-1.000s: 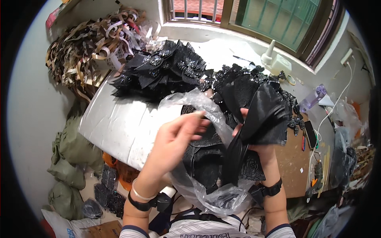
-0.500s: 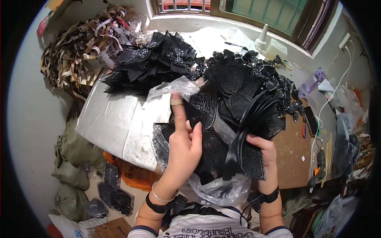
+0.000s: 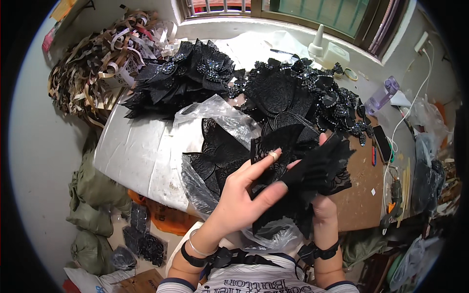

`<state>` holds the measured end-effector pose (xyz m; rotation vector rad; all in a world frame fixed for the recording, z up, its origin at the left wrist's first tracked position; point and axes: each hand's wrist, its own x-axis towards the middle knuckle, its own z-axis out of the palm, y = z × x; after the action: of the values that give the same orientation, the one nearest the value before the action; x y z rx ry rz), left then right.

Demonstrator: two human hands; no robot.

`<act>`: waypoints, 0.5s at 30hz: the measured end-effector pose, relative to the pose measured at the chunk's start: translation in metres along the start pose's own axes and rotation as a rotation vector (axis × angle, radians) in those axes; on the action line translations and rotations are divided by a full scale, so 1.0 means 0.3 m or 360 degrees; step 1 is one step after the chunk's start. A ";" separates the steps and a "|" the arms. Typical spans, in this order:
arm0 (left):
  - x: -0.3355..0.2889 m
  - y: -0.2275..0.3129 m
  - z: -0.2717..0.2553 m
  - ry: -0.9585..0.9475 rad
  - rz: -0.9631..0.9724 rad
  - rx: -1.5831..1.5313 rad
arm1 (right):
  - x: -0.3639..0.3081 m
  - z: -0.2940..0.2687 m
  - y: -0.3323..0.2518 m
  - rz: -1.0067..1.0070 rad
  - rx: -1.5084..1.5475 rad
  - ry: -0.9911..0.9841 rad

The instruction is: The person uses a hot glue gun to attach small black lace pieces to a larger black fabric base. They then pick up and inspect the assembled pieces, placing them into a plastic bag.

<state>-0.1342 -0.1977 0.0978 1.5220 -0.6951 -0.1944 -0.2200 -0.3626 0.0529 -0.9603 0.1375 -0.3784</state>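
My right hand [image 3: 325, 207] grips a fanned stack of black lace-patterned pieces [image 3: 320, 168] in front of me, its fingertips showing beyond the stack. My left hand [image 3: 244, 198] is beside the stack, fingers stretched out and thumb apart. Its fingertips lie against a black lace piece [image 3: 281, 139], and the thumb tip meets the stack's left edge. Under and left of my hands, more black curved pieces [image 3: 222, 154] lie in a clear plastic bag [image 3: 198, 188], partly hidden by my left hand.
Black pieces with beaded trim [image 3: 337, 100] spread over the far right of the table [image 3: 132, 151]. Another black pile [image 3: 195, 73] sits far left, beside heaped brown strips [image 3: 97, 63]. A purple bottle [image 3: 381, 95], a phone [image 3: 382, 144] and a white cable [image 3: 408, 110] lie right.
My left hand has moved right and nearer me, from the bagged pieces to the stack. The stack in my right hand has tilted over, and that hand's fingers now show beyond it.
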 end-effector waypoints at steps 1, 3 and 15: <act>-0.002 0.007 -0.007 -0.0057 -0.0015 0.0086 | -0.007 -0.004 -0.002 0.0022 -0.0029 0.0002; 0.000 -0.012 -0.008 -0.0037 -0.0206 -0.0109 | -0.030 -0.033 -0.004 0.0098 -0.0055 0.0026; 0.023 -0.033 0.019 0.0122 0.0123 0.0077 | -0.017 -0.051 0.012 0.0154 -0.0061 -0.0120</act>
<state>-0.1287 -0.2068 0.0899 1.5376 -0.7007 -0.0611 -0.2282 -0.3707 0.0409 -1.0007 0.1227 -0.2509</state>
